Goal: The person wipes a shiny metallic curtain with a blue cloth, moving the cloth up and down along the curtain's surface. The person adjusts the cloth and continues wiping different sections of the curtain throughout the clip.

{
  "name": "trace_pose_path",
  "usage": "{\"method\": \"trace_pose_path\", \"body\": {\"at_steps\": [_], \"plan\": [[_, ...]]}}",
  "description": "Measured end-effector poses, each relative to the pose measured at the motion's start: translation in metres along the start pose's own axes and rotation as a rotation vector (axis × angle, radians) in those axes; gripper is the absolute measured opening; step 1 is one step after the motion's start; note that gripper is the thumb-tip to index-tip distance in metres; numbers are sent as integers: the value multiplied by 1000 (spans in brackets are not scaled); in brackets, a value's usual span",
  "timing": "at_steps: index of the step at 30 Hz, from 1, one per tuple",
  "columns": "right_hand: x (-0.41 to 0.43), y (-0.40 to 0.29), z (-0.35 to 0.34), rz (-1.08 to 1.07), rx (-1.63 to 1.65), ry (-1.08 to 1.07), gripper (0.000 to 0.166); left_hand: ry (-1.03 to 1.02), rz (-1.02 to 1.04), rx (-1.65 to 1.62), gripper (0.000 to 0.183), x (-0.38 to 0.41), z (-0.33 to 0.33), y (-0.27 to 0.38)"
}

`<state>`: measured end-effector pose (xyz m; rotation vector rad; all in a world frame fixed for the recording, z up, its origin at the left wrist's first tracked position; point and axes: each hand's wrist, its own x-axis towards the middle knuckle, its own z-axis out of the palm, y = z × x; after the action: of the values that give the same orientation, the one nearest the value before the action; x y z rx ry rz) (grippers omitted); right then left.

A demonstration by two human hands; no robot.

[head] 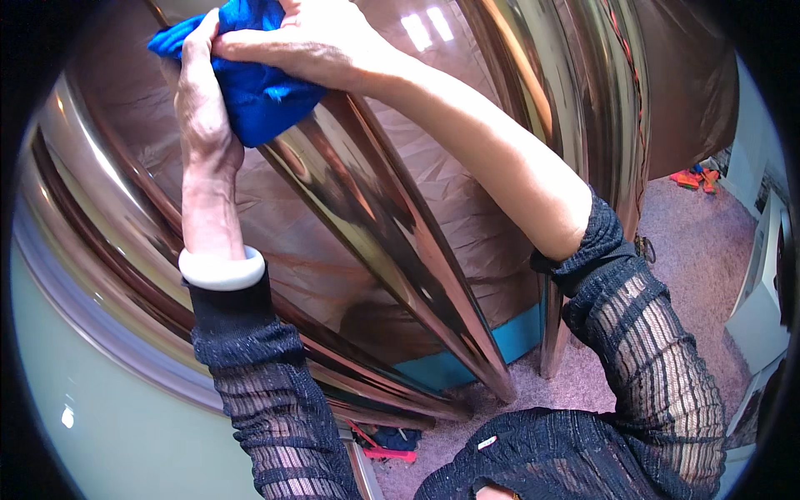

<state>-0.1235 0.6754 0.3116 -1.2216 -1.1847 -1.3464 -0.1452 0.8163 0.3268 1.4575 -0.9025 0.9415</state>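
At the upper left, my left hand grips a blue cloth from its left side. My right hand holds the same cloth from the right, its thumb reaching toward my left hand; part of it is cut off by the top edge. The cloth is wrapped around the upper part of a shiny metal tube, which slants down to the floor. A white bangle circles my left wrist, above a dark knit sleeve.
More polished tubes curve at the left, and others stand at the right, one with a red and black cord. Wrinkled brown sheeting lies behind. Orange items rest on the carpet. A pale curved panel is at lower left.
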Motion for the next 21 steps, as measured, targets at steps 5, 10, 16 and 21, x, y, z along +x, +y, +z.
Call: {"method": "trace_pose_path", "body": {"at_steps": [5, 10, 16, 21], "plan": [[-58, -12, 1, 30, -132, 18, 72, 74, -230, 26, 69, -52, 3, -14], [-198, -48, -23, 326, -285, -158, 80, 128, -328, -72, 80, -205, 32, -48], [-354, -98, -50, 802, -216, -157, 101, 94, -743, -204, 103, -388, 39, -113], [-350, -90, -53, 938, -75, -187, 104, 113, -766, -235, 104, -367, 39, -100]]}}
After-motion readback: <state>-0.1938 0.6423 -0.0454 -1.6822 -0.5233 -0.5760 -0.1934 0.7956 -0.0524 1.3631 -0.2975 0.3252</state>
